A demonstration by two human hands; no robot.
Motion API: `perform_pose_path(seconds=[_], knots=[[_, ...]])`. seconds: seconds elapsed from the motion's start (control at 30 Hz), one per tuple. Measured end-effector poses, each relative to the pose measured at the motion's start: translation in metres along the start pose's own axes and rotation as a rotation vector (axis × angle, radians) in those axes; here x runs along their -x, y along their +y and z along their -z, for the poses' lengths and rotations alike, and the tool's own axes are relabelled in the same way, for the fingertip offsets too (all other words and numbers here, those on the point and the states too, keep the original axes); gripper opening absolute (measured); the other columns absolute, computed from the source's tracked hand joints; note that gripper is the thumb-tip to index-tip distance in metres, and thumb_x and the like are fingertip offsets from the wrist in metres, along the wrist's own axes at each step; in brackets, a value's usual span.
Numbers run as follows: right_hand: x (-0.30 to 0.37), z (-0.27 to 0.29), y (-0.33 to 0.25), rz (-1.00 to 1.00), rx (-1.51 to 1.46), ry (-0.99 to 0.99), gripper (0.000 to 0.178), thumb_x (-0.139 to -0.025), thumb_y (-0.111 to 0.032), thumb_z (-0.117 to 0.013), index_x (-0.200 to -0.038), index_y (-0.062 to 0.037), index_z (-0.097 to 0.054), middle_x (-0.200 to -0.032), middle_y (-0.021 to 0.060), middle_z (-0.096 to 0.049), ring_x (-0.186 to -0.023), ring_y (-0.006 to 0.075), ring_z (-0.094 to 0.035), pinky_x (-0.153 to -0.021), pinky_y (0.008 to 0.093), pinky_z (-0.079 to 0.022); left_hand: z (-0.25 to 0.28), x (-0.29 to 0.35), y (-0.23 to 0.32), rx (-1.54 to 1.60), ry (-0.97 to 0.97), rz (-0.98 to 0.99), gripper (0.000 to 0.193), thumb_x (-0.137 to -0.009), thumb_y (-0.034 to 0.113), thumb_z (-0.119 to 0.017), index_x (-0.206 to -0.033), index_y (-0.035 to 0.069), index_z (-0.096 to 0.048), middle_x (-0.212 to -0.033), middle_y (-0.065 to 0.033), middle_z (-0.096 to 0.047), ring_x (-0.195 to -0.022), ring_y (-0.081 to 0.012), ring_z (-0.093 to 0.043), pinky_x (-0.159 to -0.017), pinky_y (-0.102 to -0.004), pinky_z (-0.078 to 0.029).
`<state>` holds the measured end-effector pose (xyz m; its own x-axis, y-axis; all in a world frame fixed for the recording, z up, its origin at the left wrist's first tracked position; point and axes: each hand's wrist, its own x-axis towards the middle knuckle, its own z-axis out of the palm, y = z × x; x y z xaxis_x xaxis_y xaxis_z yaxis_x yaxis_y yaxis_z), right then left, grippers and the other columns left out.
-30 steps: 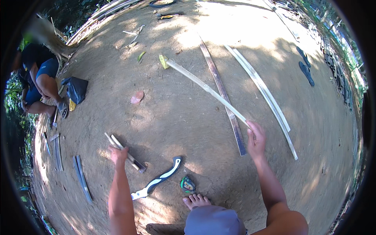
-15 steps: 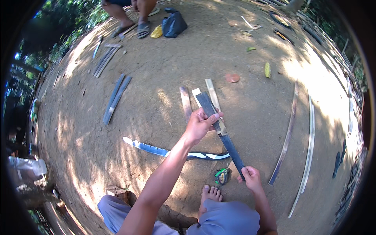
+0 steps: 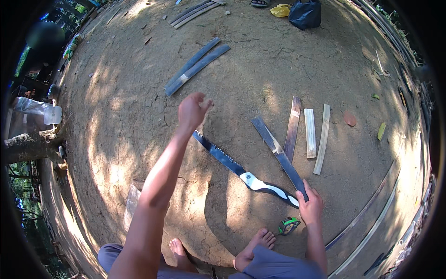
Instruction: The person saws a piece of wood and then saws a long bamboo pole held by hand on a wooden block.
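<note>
My right hand point(image 3: 310, 204) grips the lower end of a dark bamboo strip point(image 3: 278, 151) with a pale scraped patch near its middle. My left hand point(image 3: 191, 111) is out over the ground, holding nothing, its thumb and fingers loosely apart. Just beyond it lie two dark bamboo strips point(image 3: 197, 67), one with a pale spot, and my hand does not touch them. Between my hands rests a curved pruning saw point(image 3: 253, 180) with a white and black handle; my left arm hides its blade tip. A green and black tape measure point(image 3: 289, 226) sits near my right foot.
Beyond the held strip lie a brown strip point(image 3: 293, 125) and two pale strips point(image 3: 310, 132). Long thin strips point(image 3: 367, 242) stretch along the right. More strips point(image 3: 197, 13), a black plastic bag point(image 3: 305, 14) and a yellow bag point(image 3: 280, 10) are far off. A log point(image 3: 32, 146) stands left.
My left hand has let go of the dark strip and moved left toward the two strips on the ground. My right hand keeps the strip. The view has swung left and down.
</note>
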<state>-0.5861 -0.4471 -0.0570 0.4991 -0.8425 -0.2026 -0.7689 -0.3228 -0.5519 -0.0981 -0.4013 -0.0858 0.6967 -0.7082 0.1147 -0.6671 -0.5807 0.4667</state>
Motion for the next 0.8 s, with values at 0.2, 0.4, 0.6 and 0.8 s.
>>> perform_pose_path(seconds=[0.2, 0.4, 0.6, 0.8], knots=[[-0.013, -0.027, 0.012, 0.028, -0.059, -0.066, 0.045, -0.093, -0.027, -0.069, -0.135, -0.0094, -0.062, -0.09, 0.0171, -0.068, -0.081, 0.0368, -0.068, -0.073, 0.0412, -0.052, 0.007, -0.054, -0.116, -0.459, -0.077, 0.129, 0.065, -0.091, 0.036, -0.069, -0.147, 0.012, -0.046, -0.146, -0.0172, -0.05, -0.133, -0.0382, -0.05, -0.108, -0.0481, -0.045], [0.0, -0.012, 0.019, -0.629, -1.441, -0.807, 0.06, -0.111, -0.043, -0.03, -0.147, 0.0045, -0.039, -0.069, 0.0016, -0.046, -0.05, 0.0075, -0.037, -0.046, 0.023, -0.033, 0.0, -0.058, -0.115, -0.408, -0.063, 0.074, 0.027, -0.097, 0.018, -0.051, -0.118, 0.006, -0.061, -0.123, -0.0223, -0.064, -0.112, -0.0422, -0.063, -0.093, -0.0528, -0.052], [0.029, -0.019, 0.028, -0.539, -1.783, -0.952, 0.064, -0.109, -0.053, -0.024, -0.148, -0.0044, -0.039, -0.071, 0.0036, -0.047, -0.052, 0.011, -0.041, -0.051, 0.0269, -0.037, -0.001, -0.055, -0.114, -0.268, -0.03, 0.058, 0.026, -0.097, 0.015, -0.045, -0.108, -0.001, -0.062, -0.105, -0.0256, -0.069, -0.098, -0.044, -0.067, -0.087, -0.0524, -0.053], [0.04, -0.019, -0.001, -0.455, -1.732, -0.896, 0.06, -0.11, -0.048, -0.026, -0.145, -0.0024, -0.043, -0.068, 0.005, -0.048, -0.05, 0.0115, -0.042, -0.048, 0.0278, -0.038, 0.02, -0.047, -0.115, 0.539, -0.211, 0.364, 0.029, -0.102, 0.019, -0.045, -0.116, -0.002, -0.059, -0.094, -0.0189, -0.071, -0.079, -0.0256, -0.071, -0.073, -0.0406, -0.058]])
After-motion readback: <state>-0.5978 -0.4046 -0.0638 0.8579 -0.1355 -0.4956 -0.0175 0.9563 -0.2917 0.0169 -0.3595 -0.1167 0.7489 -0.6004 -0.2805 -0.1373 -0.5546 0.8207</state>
